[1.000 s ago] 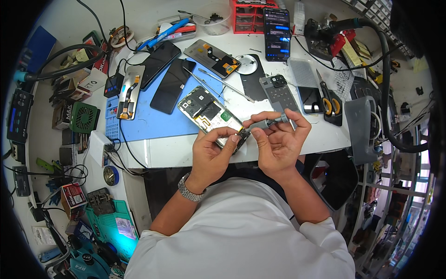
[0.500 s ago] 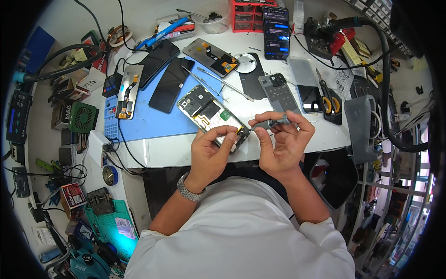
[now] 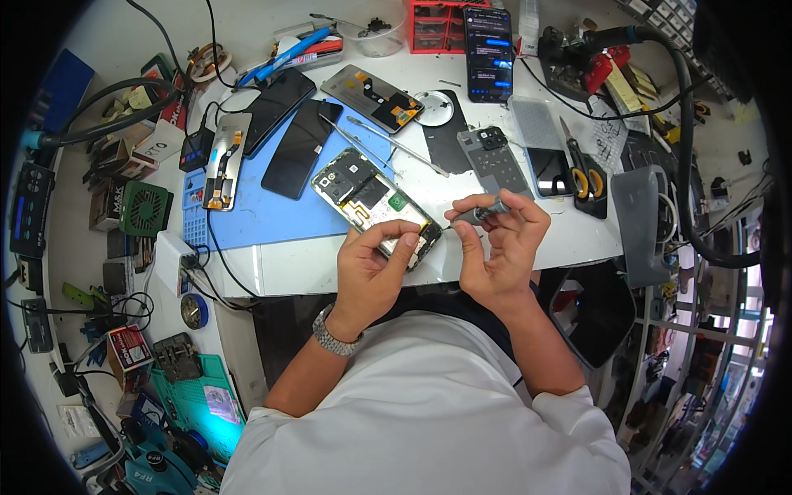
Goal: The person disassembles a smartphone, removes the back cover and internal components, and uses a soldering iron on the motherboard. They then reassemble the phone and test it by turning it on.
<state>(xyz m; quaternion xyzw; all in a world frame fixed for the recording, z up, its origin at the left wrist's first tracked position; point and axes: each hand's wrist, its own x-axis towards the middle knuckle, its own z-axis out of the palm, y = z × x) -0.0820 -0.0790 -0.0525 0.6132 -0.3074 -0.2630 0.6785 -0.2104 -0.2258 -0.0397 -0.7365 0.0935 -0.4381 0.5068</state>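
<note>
An opened smartphone (image 3: 363, 194), its inner parts bare, lies tilted at the front of the table. My left hand (image 3: 375, 268) is closed on its near end, thumb and fingers pinching the edge. In my right hand (image 3: 503, 252) is a grey screwdriver (image 3: 478, 216), held between thumb and fingers. Its thin tip points left to the phone's lower right corner; whether it touches a screw is too small to tell. Beyond the phone lie metal tweezers (image 3: 356, 136) and a thin metal pry tool (image 3: 404, 148).
Dark phone screens (image 3: 301, 148) and loose display panels (image 3: 375, 97) lie on and around a blue mat (image 3: 247, 227). To the right are a grey phone back cover (image 3: 492, 161), scissors (image 3: 584, 173) and a propped lit phone (image 3: 488, 54). A red drawer box (image 3: 437, 29) stands behind.
The screwdriver handle has tipped and turned slightly in my right hand, with its fingers shifting a little. My left hand keeps its hold on the phone.
</note>
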